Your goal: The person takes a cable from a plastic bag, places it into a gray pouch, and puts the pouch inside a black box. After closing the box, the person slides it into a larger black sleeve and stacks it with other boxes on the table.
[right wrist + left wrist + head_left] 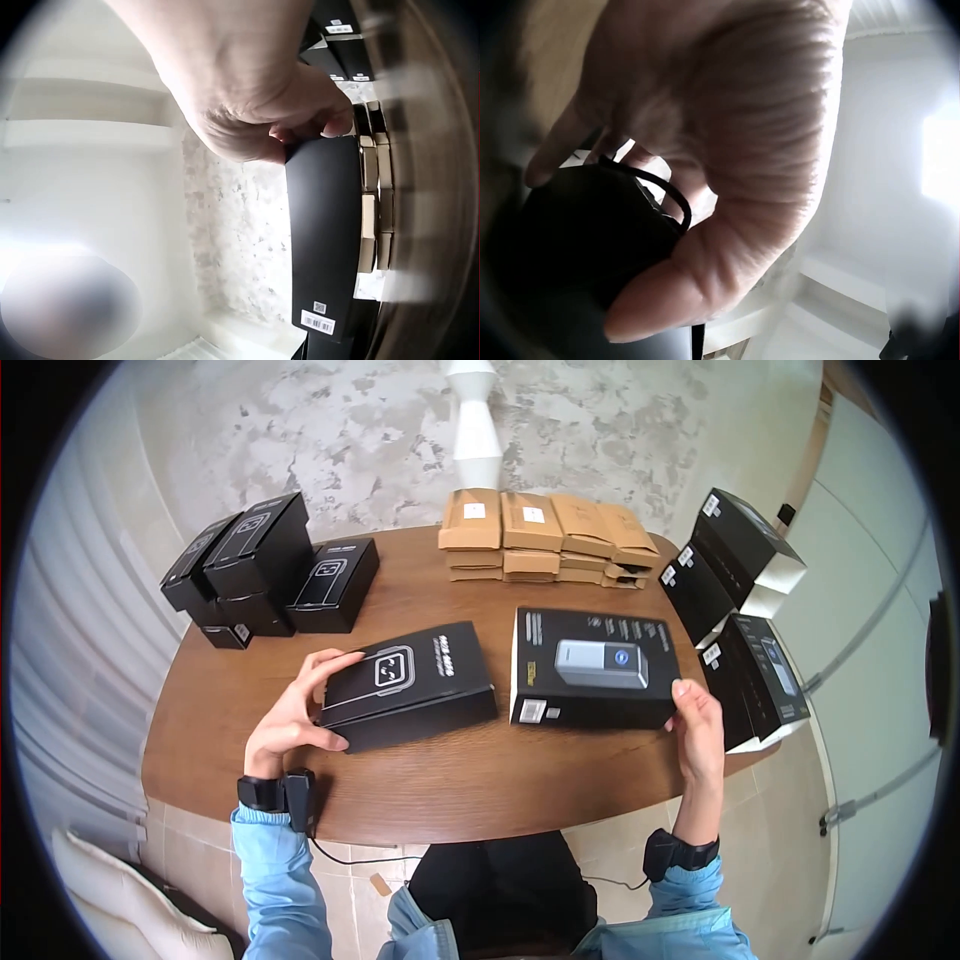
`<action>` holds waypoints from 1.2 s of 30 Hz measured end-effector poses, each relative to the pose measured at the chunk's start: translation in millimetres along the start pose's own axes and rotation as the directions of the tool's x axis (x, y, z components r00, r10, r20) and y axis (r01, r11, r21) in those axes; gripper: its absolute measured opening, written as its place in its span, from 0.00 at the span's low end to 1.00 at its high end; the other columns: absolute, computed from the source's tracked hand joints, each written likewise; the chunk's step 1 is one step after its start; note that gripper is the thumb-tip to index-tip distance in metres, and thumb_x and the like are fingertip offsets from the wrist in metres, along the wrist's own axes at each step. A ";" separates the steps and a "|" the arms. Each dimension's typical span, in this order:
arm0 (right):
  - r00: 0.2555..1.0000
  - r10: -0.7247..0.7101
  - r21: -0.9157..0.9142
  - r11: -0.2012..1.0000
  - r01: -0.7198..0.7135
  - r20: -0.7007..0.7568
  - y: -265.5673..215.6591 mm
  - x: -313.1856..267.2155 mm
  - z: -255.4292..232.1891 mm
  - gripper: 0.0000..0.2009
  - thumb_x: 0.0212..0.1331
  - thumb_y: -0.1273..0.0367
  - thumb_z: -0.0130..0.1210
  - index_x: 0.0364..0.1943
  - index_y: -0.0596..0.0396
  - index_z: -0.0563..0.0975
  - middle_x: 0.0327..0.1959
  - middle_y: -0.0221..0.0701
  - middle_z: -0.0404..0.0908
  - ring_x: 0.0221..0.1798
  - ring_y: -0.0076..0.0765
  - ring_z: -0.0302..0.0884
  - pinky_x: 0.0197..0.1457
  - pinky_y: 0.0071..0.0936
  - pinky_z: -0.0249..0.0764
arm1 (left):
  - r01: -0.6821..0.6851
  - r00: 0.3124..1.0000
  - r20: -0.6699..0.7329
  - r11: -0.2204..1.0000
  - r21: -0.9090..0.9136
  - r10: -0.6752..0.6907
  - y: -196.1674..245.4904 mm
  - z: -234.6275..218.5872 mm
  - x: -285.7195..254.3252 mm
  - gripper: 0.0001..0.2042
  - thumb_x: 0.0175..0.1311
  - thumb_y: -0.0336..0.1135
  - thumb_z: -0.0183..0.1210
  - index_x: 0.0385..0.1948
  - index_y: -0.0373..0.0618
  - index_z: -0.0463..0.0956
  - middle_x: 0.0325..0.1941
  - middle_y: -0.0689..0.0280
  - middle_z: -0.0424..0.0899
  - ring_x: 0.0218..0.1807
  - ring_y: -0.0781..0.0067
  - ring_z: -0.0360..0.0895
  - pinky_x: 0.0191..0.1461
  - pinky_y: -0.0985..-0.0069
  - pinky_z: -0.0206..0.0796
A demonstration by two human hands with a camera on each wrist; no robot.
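My left hand [290, 712] grips the left end of a black box [445, 698] with a white line-drawn face on its lid. The thumb lies along the near side and the fingers reach over the far edge. In the left wrist view this box [577, 232] is a dark shape beneath the thumb. To its right is a second black box [590, 705], printed with a silver device. My right hand [698, 725] pinches that box's right end, thumb on the top corner. The right wrist view shows its plain side [324, 232], with a barcode label at the far end.
Brown cardboard boxes [530, 532] are stacked at the back of the wooden table [420, 795]. Black face-printed boxes [258, 550] stand at the back left. Along the right edge are stacked black boxes [735, 565], some with the device picture. A white curtain [90, 630] hangs at left.
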State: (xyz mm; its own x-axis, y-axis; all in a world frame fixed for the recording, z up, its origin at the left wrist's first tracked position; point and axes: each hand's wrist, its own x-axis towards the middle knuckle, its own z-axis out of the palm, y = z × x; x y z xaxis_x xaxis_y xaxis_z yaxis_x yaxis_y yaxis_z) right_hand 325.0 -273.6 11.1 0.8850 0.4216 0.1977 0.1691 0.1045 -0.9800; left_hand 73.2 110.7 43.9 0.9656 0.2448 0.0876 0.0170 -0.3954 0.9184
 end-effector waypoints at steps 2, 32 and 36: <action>0.999 0.027 0.034 0.999 -0.028 0.019 7.7 -2.1 4.4 0.13 0.66 0.62 0.50 0.25 0.51 0.74 0.22 0.19 0.72 0.24 0.13 0.63 0.28 0.14 0.59 | 0.005 1.000 -0.003 1.000 0.007 -0.005 -1.4 3.3 1.5 0.48 0.19 0.21 0.65 0.60 0.50 0.68 0.62 0.65 0.55 0.64 0.64 0.59 0.60 0.71 0.65; 0.985 0.161 0.157 0.973 -0.169 0.060 32.8 6.0 5.4 0.11 0.66 0.64 0.48 0.29 0.52 0.75 0.24 0.22 0.74 0.25 0.16 0.64 0.31 0.16 0.60 | -0.037 0.995 0.100 0.998 0.060 0.031 -8.2 15.6 12.8 0.43 0.20 0.23 0.67 0.56 0.48 0.73 0.64 0.62 0.53 0.68 0.61 0.53 0.70 0.67 0.48; 0.970 0.213 0.147 0.962 -0.229 0.119 32.5 9.4 -8.5 0.10 0.66 0.64 0.47 0.33 0.54 0.75 0.27 0.23 0.74 0.29 0.17 0.66 0.35 0.16 0.63 | -0.035 0.990 0.139 0.998 0.053 0.028 -6.7 16.4 18.6 0.44 0.21 0.20 0.67 0.57 0.47 0.72 0.67 0.63 0.50 0.69 0.63 0.52 0.70 0.68 0.52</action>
State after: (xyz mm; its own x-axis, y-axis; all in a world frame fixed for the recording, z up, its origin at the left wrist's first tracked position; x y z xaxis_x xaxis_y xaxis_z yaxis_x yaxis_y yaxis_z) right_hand 342.5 -273.8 -19.1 0.8425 0.5386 -0.0141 -0.1038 0.1366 -0.9852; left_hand 95.3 103.4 33.0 0.9924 0.1081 0.0585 -0.0035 -0.4504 0.8928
